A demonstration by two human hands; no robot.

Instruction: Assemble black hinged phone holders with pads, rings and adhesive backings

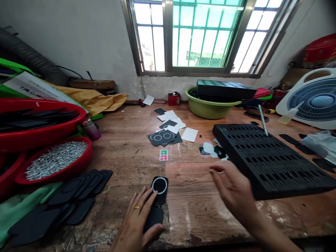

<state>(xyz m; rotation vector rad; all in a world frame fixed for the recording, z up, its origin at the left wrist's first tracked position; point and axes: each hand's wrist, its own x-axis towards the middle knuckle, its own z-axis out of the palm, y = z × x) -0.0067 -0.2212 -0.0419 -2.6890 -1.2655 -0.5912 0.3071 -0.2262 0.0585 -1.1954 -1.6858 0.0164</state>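
Note:
My left hand (138, 217) lies stretched out on a black two-part hinged holder, its fingers spread. The upper panel (162, 197) carries a pale ring (160, 185); most of the lower panel (153, 218) is under my hand. Above the table on the right, my right hand (233, 187) is closed with the fingertips pinched together. Whether something tiny is between them I cannot make out. A small green and red printed packet (163, 155) lies beyond the holder. Behind it are white paper squares (190, 134) and dark sheets with printed rings (160, 137).
Left stand a red bowl of small metal parts (57, 159), stacked black panels (78, 185), a green glove (28, 206) and a larger red basin (47, 129). Right lies a slotted black foam tray (273, 159) holding a white stick (263, 120). Behind are a green basin (210, 106) and fan (315, 98).

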